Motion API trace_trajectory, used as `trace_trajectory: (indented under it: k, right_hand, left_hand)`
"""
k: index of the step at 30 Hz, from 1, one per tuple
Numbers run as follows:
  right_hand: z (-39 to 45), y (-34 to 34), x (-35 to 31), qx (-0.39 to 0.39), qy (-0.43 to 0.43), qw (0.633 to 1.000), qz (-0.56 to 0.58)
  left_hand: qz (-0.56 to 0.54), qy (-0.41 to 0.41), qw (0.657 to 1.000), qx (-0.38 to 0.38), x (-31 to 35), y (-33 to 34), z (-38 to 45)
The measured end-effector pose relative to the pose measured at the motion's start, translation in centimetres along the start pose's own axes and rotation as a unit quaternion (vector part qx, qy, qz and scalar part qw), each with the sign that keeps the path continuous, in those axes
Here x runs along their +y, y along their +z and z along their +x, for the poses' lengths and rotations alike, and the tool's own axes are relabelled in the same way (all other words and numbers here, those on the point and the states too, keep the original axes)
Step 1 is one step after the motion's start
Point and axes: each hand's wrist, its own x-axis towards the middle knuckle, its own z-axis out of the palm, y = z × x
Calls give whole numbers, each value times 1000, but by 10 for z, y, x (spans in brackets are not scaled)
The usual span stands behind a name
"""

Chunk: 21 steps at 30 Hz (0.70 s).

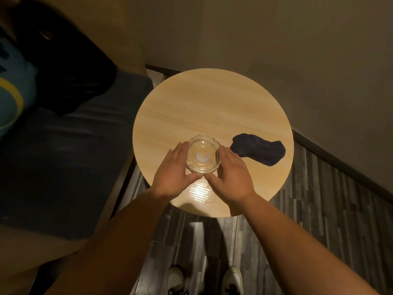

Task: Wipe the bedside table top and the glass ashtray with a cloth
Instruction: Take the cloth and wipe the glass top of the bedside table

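Note:
A round clear glass ashtray (202, 154) stands on the near half of the round light-wood bedside table (208, 103). My left hand (173, 172) cups its left side and my right hand (230, 174) cups its right side, with both thumbs meeting at its near edge. The ashtray rests on the table top between my palms. A crumpled dark blue cloth (258, 151) lies on the table to the right of the ashtray, just beyond my right fingertips and apart from them.
A bed with a dark cover (63, 167) runs along the left, with a black garment (70, 67) and a teal and yellow pillow (12, 86) on it. Walls close in behind and to the right. My white shoes (204, 279) stand on the dark plank floor.

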Motion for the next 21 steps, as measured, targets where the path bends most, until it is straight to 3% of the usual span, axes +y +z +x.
trace_trajectory:
  k: [12, 17, 21]
  right_hand:
    - [-31, -30, 11, -43, 5, 998, -46]
    - [-66, -54, 53, -46, -6, 988, -147]
    - [-79, -53, 91, -121, 51, 973, -192]
  left_hand:
    - [58, -25, 997, -42, 13, -8, -3]
    - [144, 58, 988, -2, 70, -1, 22]
    - [176, 126, 976, -37, 123, 33, 60]
